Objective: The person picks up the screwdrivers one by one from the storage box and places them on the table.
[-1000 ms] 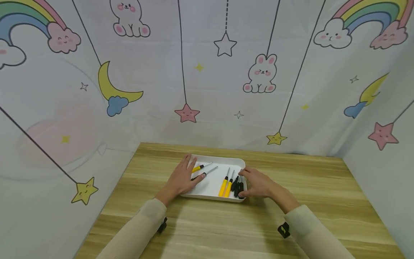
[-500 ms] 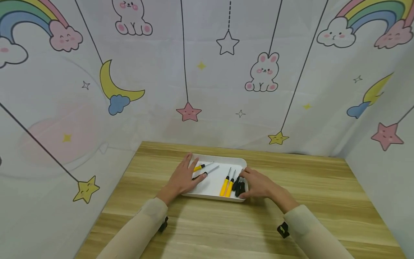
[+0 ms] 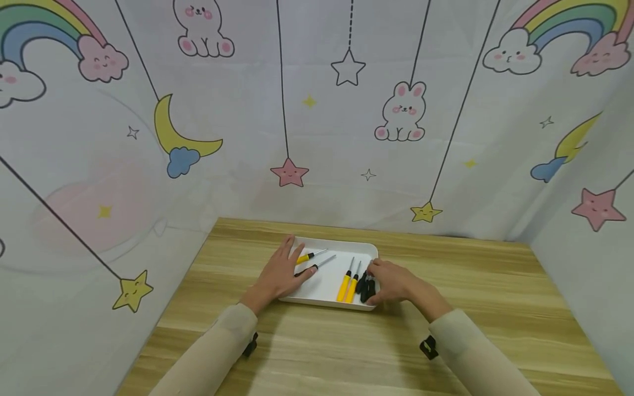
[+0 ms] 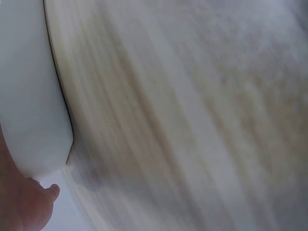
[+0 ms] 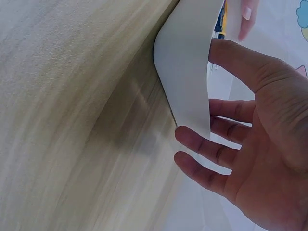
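A white tray (image 3: 324,278) holds several screwdrivers and black-handled tools. My left hand (image 3: 277,275) lies across the tray's left side, its fingers spread and its thumb over a dark-handled screwdriver (image 3: 324,260). Beside that lies a screwdriver (image 3: 304,257) with a yellow handle. On the right, two yellow-handled screwdrivers (image 3: 344,287) lie side by side, next to the black-handled tools (image 3: 366,289). My right hand (image 5: 269,139) reaches over the tray's right rim, thumb and forefinger spread apart at these black tools. Its last two fingers stay outside the tray wall; the other fingertips are hidden behind the rim.
The tray stands on a wood-grain table (image 3: 327,352), toward its back edge. White cloth walls (image 3: 322,137) printed with stars, rabbits and rainbows enclose the table at the back and sides. A dark wrist camera (image 3: 428,347) sits under the right sleeve.
My right forearm has shifted slightly to the left, the hand staying at the tray's right rim. The black-handled tools have turned or shifted very slightly. My left hand keeps its place.
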Action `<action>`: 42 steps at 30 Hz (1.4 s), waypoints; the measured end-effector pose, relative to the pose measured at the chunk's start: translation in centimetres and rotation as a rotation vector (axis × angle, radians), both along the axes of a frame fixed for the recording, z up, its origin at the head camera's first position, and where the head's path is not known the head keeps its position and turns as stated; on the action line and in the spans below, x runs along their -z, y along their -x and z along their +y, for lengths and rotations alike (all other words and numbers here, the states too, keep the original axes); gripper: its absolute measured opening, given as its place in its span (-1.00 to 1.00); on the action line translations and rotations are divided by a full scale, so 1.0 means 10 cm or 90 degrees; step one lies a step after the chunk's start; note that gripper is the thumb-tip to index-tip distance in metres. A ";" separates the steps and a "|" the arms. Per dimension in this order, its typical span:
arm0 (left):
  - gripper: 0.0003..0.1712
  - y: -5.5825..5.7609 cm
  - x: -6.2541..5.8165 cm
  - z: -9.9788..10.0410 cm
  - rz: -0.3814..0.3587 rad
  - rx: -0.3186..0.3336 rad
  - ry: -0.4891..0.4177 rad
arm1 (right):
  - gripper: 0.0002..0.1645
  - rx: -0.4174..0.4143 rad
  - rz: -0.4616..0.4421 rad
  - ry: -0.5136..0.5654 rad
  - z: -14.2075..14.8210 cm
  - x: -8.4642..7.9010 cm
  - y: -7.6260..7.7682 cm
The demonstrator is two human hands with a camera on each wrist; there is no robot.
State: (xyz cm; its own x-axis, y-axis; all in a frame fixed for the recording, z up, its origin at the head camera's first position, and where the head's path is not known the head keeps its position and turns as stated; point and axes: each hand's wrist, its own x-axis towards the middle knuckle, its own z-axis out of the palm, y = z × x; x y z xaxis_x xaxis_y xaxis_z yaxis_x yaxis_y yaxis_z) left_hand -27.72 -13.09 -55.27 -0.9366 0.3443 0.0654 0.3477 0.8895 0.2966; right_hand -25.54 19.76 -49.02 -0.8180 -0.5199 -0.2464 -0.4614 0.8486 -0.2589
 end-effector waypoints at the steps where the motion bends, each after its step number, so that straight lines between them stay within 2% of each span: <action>1: 0.08 -0.01 0.00 0.00 0.000 -0.001 -0.001 | -0.16 0.000 -0.003 -0.004 -0.01 -0.01 0.00; 9: 0.07 -0.03 0.00 -0.02 -0.004 0.000 -0.008 | -0.16 0.005 -0.028 -0.059 -0.12 -0.06 0.00; 15: 0.05 -0.01 0.03 -0.03 0.012 0.004 -0.020 | -0.16 0.018 -0.037 -0.079 -0.15 -0.05 0.00; 22: 0.06 -0.02 0.02 -0.03 -0.004 0.001 -0.015 | -0.15 0.009 -0.032 -0.088 -0.17 -0.06 -0.01; 29: 0.04 -0.05 -0.01 -0.02 0.000 -0.010 -0.010 | -0.18 0.033 -0.040 -0.067 -0.17 -0.02 -0.03; 37: 0.03 -0.06 -0.01 -0.02 0.020 -0.006 -0.023 | -0.26 0.013 -0.021 -0.058 -0.16 0.01 -0.05; 42: 0.04 -0.05 0.01 -0.02 0.010 -0.006 -0.018 | -0.25 0.015 -0.020 -0.060 -0.17 0.02 -0.05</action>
State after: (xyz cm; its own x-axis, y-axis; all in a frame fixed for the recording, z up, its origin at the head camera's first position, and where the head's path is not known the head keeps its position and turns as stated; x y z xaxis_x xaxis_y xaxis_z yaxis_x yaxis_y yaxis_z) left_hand -27.18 -13.27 -55.37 -0.9384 0.3336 0.0898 0.3445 0.8839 0.3163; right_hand -25.04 18.07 -49.26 -0.8208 -0.4734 -0.3196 -0.4336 0.8807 -0.1910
